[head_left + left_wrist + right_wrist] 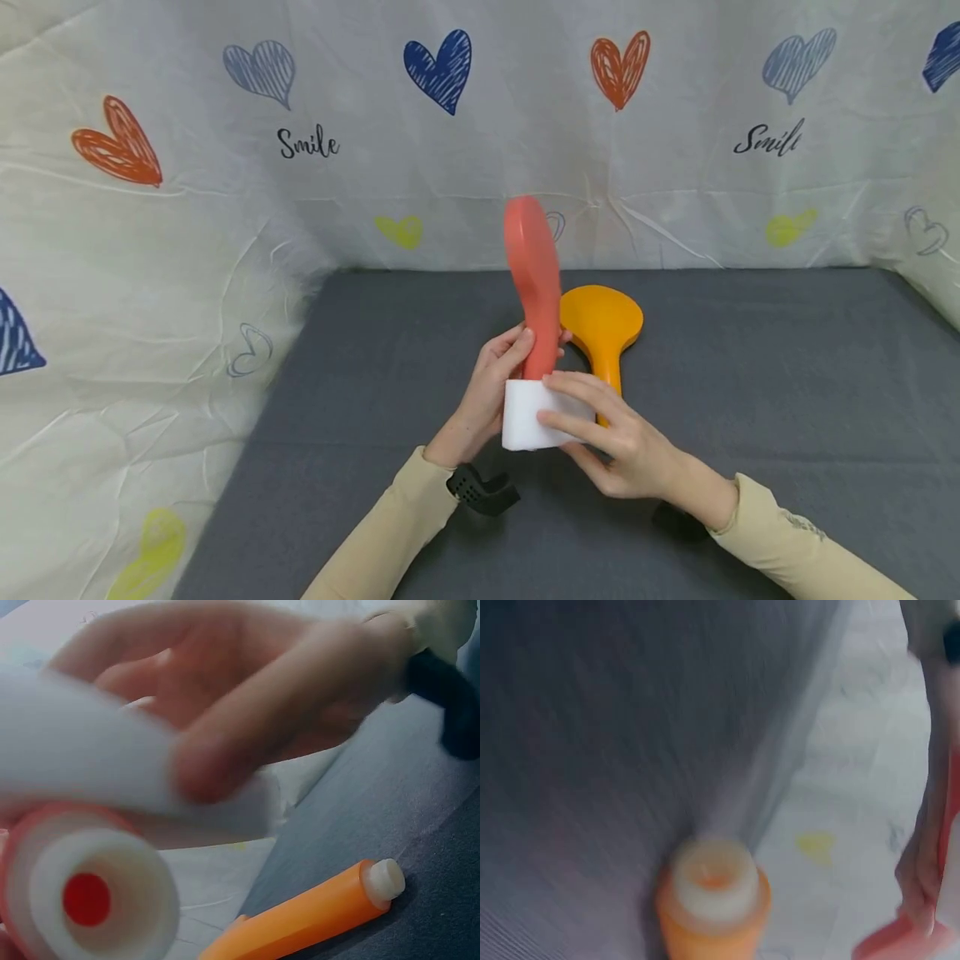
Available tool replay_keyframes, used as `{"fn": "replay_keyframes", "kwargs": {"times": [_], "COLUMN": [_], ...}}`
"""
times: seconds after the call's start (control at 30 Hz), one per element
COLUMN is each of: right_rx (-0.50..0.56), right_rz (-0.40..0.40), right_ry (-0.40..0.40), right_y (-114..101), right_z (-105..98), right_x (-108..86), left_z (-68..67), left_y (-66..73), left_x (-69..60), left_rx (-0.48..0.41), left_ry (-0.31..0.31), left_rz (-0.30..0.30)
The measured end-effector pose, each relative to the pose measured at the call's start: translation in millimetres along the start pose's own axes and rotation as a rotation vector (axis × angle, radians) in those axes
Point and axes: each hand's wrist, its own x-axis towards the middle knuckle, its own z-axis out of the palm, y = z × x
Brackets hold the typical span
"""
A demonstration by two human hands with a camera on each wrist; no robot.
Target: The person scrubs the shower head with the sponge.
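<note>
My left hand (pixel 487 392) grips the handle of a coral-red paddle-shaped thing (pixel 531 258), its rounded head tilted upward. Between the fingers and thumb of my right hand (pixel 633 450) is a smooth white block-like piece (pixel 521 417), which hides the lower end of the handle in the head view. From the left wrist, the red handle's white hollow end (pixel 154 900), red inside, appears beside the white piece (pixel 75 750), blurred; whether they touch I cannot tell. In the right wrist view, part of the red paddle (pixel 904 941) shows at the right edge.
An orange paddle-shaped thing (pixel 602 321) lies on the dark grey tabletop (pixel 750 375) behind my right hand. Its handle ends in a white tip (pixel 386 879). A white curtain (pixel 525 142) printed with hearts hangs behind and to the left.
</note>
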Motion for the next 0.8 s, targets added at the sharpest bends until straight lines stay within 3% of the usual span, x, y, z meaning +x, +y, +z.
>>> {"fn": "replay_keyframes", "kwargs": {"times": [0.17, 0.27, 0.33, 0.4, 0.53, 0.67, 0.8], "right_rx": [-0.061, -0.064, -0.048, -0.031, 0.006, 0.019, 0.008], "right_rz": [0.123, 0.232, 0.260, 0.247, 0.136, 0.040, 0.005], "right_ry": [0.126, 0.190, 0.208, 0.197, 0.113, -0.004, -0.018], "right_y": [24.3, 33.9, 33.7, 27.5, 6.3, -11.0, -6.7], "right_z": [-9.7, -15.0, -15.2, -11.9, -1.6, 3.0, 1.1], "right_x": [17.0, 24.9, 25.6, 23.0, 11.5, 1.3, 3.4], "left_z": [4.9, 7.7, 8.5, 8.7, 6.5, 3.5, 3.1], "left_y": [-4.6, -5.7, -6.0, -5.6, -3.4, -0.3, -0.9], "left_x": [1.4, 0.9, 0.5, 0.3, 0.3, -0.5, -0.7], "left_rx": [-0.033, -0.028, -0.021, -0.022, -0.013, -0.006, -0.015], "left_ry": [0.058, 0.032, 0.021, 0.046, 0.086, 0.063, 0.042], "left_rz": [-0.014, -0.031, -0.032, -0.020, 0.032, 0.074, 0.102]}}
